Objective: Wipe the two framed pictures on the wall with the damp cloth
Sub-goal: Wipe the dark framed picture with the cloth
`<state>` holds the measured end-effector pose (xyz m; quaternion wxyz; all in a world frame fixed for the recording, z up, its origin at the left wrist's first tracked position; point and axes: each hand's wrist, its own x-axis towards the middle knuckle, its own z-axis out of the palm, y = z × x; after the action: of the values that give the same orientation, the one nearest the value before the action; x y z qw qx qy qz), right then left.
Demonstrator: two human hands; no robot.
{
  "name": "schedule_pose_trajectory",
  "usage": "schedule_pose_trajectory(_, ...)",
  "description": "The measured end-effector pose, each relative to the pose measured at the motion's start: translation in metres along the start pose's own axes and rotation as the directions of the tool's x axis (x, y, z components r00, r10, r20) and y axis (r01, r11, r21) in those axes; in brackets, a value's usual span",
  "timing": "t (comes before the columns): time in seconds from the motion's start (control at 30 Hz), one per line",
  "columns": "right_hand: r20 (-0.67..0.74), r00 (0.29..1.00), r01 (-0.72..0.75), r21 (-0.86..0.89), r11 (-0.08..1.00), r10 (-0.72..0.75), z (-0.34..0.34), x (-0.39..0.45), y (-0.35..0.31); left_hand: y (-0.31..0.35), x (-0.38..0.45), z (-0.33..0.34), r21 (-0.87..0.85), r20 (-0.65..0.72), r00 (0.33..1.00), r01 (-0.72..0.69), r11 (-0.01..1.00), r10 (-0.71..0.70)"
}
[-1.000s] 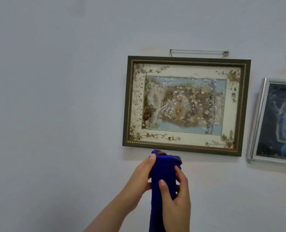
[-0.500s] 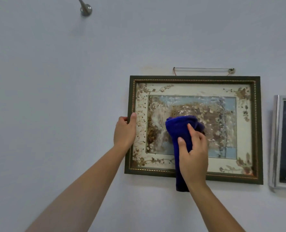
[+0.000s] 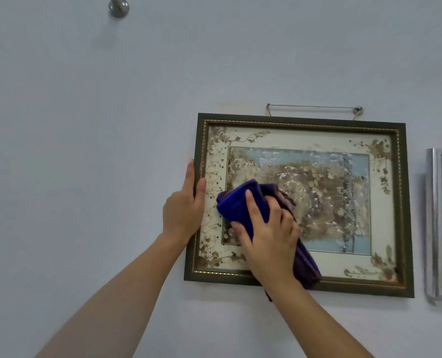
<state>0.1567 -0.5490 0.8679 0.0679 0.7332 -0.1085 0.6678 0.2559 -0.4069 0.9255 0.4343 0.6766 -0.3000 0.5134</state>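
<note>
The left hand [image 3: 183,213] grips the left edge of the green frame [image 3: 302,122], thumb on its front. The right hand [image 3: 267,233] clutches the blue cloth [image 3: 240,202] against the glass, lower left of the picture, cloth trailing down past the bottom edge. A silver frame [image 3: 433,223] hangs at far right.

Pale grey wall [image 3: 85,151] carries green-gold framed picture [image 3: 406,202], hung by cord on 2 nails; silver-framed picture [image 3: 433,223] just beside it at rt edge; metal peg [image 3: 118,7] top left.
</note>
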Motion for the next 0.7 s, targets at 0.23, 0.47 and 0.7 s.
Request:
schedule_pose_trajectory(0.23,-0.102,0.975,-0.187,0.112,0.976,0.199,-0.004,0.001,0.039,-0.005,-0.003,0.002,0.048,-0.005,1.000,-0.005,0.999,0.005)
schedule_pose_trajectory(0.47,-0.070,0.997,0.030,0.087,0.996,-0.023,0.007,0.024,-0.015,-0.006,-0.002,0.002,0.023,-0.031,0.998,-0.054,0.998,0.055)
schedule_pose_trajectory(0.7,-0.178,0.946,-0.248,0.147,0.958,0.272,-0.015,0.061,0.051,-0.009,-0.001,0.000,0.019,-0.003,0.998,-0.062,0.998,0.062)
